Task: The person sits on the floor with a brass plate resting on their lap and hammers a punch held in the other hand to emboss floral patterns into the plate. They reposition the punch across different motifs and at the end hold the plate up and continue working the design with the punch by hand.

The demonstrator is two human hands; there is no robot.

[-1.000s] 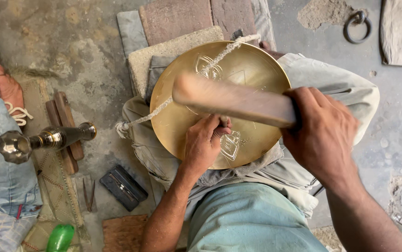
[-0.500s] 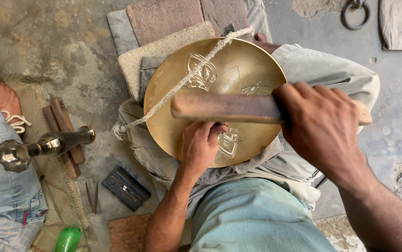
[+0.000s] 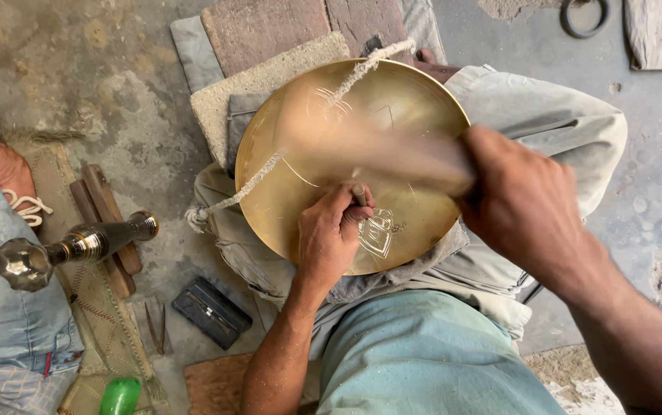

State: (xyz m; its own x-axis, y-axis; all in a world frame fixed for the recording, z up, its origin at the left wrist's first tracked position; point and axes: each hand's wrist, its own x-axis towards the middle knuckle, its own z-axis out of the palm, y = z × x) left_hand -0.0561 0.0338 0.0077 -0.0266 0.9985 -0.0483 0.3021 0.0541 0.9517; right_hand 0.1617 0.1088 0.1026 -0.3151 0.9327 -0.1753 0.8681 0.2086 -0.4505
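A round brass plate (image 3: 300, 177) rests tilted on my lap, tied down by a white rope (image 3: 248, 188) that crosses it diagonally. My left hand (image 3: 332, 234) grips a small metal chisel (image 3: 358, 192) held upright with its tip on the plate, beside an engraved pattern (image 3: 378, 233). My right hand (image 3: 519, 204) holds a wooden mallet (image 3: 400, 154), blurred with motion, just above the chisel head. More engraved lines show near the plate's upper part.
Bricks (image 3: 269, 27) and folded cloth lie beyond the plate. On the left floor stand a metal vessel-like piece (image 3: 77, 247), wooden blocks (image 3: 104, 223), a dark box (image 3: 212, 311), a green bottle (image 3: 119, 397) and another person's foot (image 3: 6, 169). A metal ring (image 3: 584, 17) lies top right.
The mallet in my right hand has swung down toward the chisel and blurs. My left hand stays on the chisel near the engraved pattern. The view has shifted slightly.
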